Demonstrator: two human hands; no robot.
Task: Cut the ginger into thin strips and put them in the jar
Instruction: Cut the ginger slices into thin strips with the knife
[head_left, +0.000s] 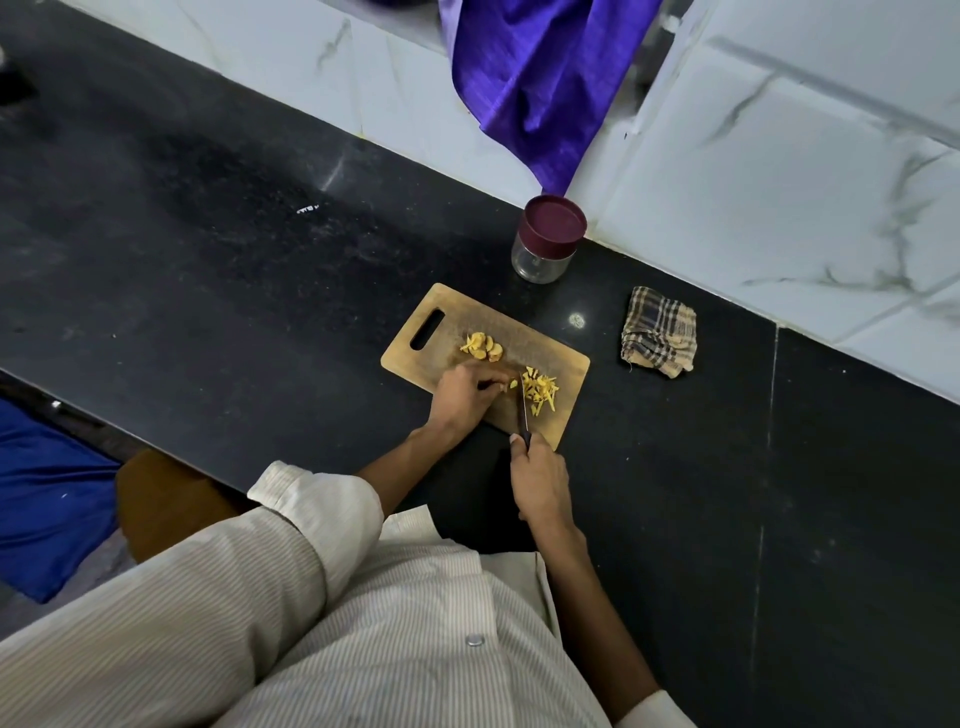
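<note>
A wooden cutting board (561, 364) lies on the black counter. A small heap of ginger slices (482, 347) rests near its handle slot. A pile of thin yellow ginger strips (541, 389) lies toward the board's right side. My left hand (465, 395) presses a small ginger piece (513, 384) down on the board, fingers curled. My right hand (540, 480) grips a knife (522, 410) whose blade points away from me, its edge set between the held piece and the strips. A glass jar (540, 260) with a maroon lid on stands behind the board, near the wall.
A folded checked cloth (658, 332) lies right of the board. A purple cloth (540, 78) hangs from the ledge above the jar. White marble-look tiles (779, 182) back the black counter (208, 234). A blue cloth (47, 499) shows at lower left.
</note>
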